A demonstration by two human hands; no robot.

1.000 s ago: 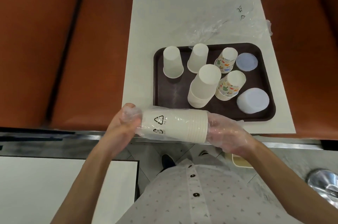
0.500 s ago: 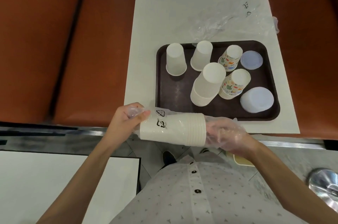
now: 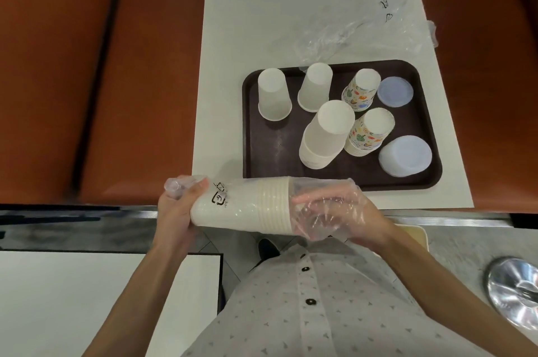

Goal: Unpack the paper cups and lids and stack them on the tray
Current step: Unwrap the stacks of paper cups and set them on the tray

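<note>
A person holds a stack of white paper cups (image 3: 241, 205) sideways at lower centre, left hand (image 3: 177, 211) gripping its base end, right hand (image 3: 343, 214) clutching the clear plastic wrap (image 3: 317, 190) at its rims, just below the brown tray (image 3: 262, 152) of upturned cups and lids (image 3: 405, 156).

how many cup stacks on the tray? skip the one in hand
5, all upside down on the tray: white cup back left, white cup back centre, tall white stack mid-tray, patterned cup back right, patterned stack right of the tall one. More may nest inside each.
</note>
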